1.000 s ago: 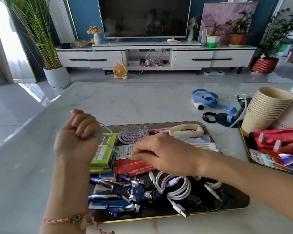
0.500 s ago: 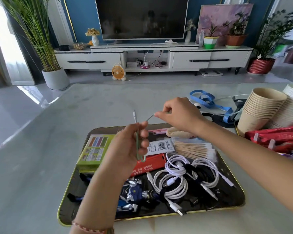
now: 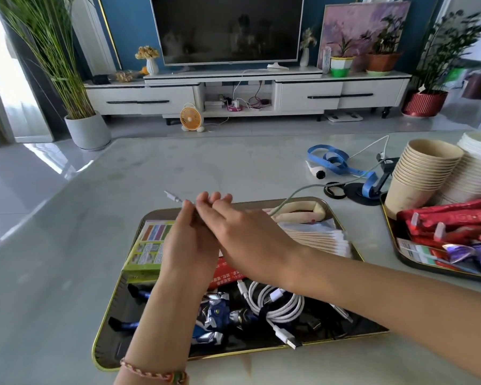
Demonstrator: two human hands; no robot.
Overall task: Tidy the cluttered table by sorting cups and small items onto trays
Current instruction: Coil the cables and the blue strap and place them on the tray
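Above the marble table (image 3: pixel 67 273), over the far half of the dark gold-rimmed tray (image 3: pixel 122 345), the left hand (image 3: pixel 189 245) and right hand (image 3: pixel 247 240) are held together, a thin grey cable (image 3: pixel 295 194) being pinched by both, its plug (image 3: pixel 172 196) seen protruding beyond the fingertips.
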